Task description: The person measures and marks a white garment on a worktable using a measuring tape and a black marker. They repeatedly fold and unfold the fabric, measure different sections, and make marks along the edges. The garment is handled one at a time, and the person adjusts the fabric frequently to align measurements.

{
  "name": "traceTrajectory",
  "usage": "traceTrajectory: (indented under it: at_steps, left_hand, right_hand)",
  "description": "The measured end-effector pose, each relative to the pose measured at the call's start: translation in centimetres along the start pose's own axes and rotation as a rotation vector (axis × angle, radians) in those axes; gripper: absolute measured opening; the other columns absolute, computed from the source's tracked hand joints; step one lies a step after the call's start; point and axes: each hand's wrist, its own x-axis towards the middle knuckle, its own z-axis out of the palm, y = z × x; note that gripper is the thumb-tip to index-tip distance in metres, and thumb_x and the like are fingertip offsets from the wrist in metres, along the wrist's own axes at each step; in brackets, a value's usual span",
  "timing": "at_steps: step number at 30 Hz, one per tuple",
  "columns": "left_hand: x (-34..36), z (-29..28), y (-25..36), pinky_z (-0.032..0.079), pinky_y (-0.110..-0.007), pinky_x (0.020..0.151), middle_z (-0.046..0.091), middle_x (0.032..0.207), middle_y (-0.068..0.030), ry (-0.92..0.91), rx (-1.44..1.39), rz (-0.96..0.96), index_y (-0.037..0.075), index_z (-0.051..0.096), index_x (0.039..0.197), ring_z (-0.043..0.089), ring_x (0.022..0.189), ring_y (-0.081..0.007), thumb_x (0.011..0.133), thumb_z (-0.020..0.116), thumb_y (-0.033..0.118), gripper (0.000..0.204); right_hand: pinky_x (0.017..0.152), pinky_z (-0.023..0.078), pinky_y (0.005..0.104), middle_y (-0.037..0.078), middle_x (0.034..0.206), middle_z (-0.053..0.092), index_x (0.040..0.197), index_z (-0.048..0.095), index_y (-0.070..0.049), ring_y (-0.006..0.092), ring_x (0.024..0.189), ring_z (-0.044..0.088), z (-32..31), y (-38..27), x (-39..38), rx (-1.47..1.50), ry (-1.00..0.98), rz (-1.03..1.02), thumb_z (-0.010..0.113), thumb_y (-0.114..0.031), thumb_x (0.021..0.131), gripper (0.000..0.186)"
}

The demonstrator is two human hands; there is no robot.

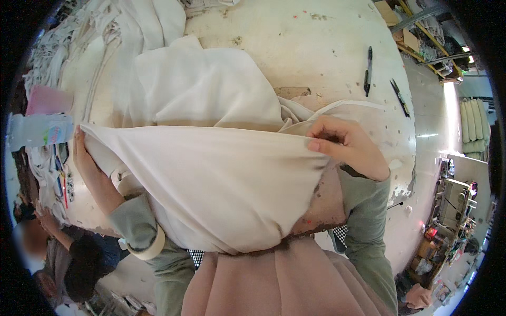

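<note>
A large piece of cream fabric (221, 179) is stretched between my two hands, its upper edge taut and its lower part hanging over the table's near edge to my lap. My right hand (350, 145) pinches the edge at the right between thumb and fingers. At the left end, my left hand (88, 163) grips the fabric's corner, its fingers partly hidden. More cream fabric (205, 84) lies in loose folds just beyond the raised edge, with a narrow strip trailing right. Around my left sleeve sits a cream ring (153, 245), like a tape roll.
Two black pens (368, 71) lie at the table's (337, 47) right. Piled white fabric (63, 58), a plastic bottle (42, 130) and a pink block (48, 100) are at the left. Another person (79, 258) is at lower left. Shelves (421, 31) stand at far right.
</note>
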Motion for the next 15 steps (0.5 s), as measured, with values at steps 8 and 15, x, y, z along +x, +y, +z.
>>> traceTrajectory:
  at_steps: [8, 15]
  left_hand:
    - [-11.2, 4.8, 2.1, 0.040, -0.034, 0.095, 0.060, 0.115, -0.0101, -0.619, 0.546, 0.730, 0.004, 0.059, 0.113, 0.055, 0.108, -0.0232, 0.084, 0.066, 0.011, 0.031]
    - [-19.5, 3.0, 6.6, 0.041, -0.029, 0.076, 0.062, 0.087, -0.0066, -1.105, 0.241, 0.225, -0.001, 0.061, 0.091, 0.054, 0.082, -0.0169, 0.082, 0.066, 0.009, 0.014]
  right_hand:
    - [0.069, 0.040, 0.0242, 0.000, 0.079, 0.064, 0.090, 0.070, -0.008, 0.0093, 0.073, 0.053, 4.3, -2.4, -1.8, -0.364, 0.082, -0.486, 0.071, -0.011, 0.079, 0.012]
    - [0.089, 0.034, 0.0348, -0.001, 0.083, 0.065, 0.090, 0.069, -0.014, 0.0171, 0.081, 0.057, 4.9, -2.7, -3.6, -0.636, 0.075, -0.796, 0.076, -0.026, 0.073, 0.022]
